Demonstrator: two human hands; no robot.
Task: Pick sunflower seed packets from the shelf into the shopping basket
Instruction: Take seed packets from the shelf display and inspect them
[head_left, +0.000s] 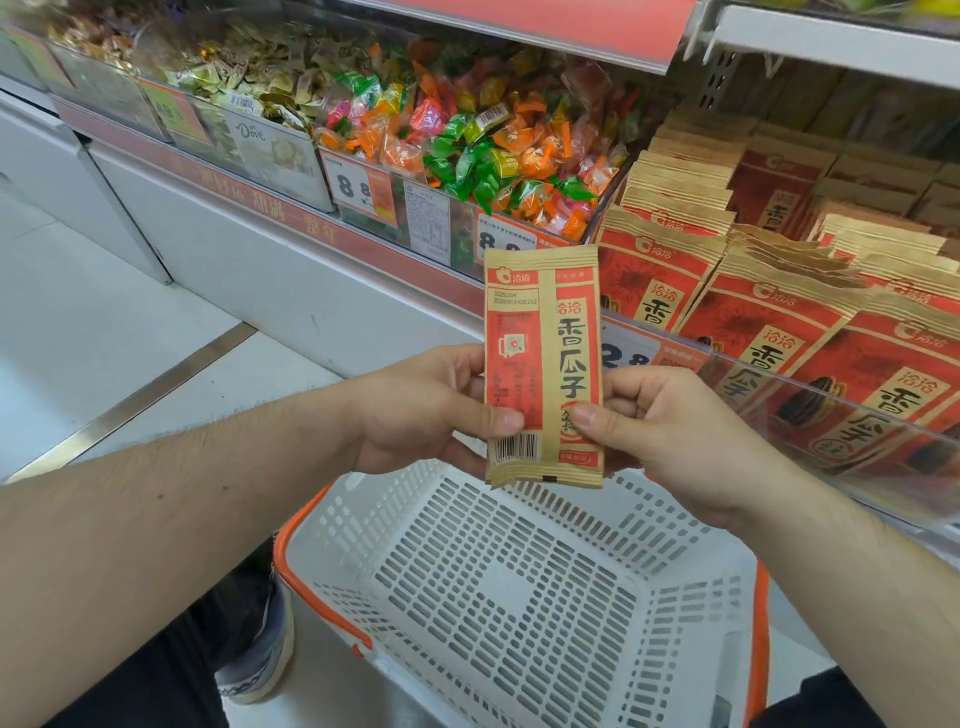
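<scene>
1. The sunflower seed packet (543, 364) looks light and crinkly, a thin paper pouch that bends easily, so I'd grab it by the side edges.
2. Both hands are grasping it: left hand (431, 415) and right hand (670, 441) each pinch its lower half, thumbs in front.
3. It's upright, right above the white shopping basket (691, 623), which looks empty.
4. Looks: tan and red, barcode, big black characters.
</scene>
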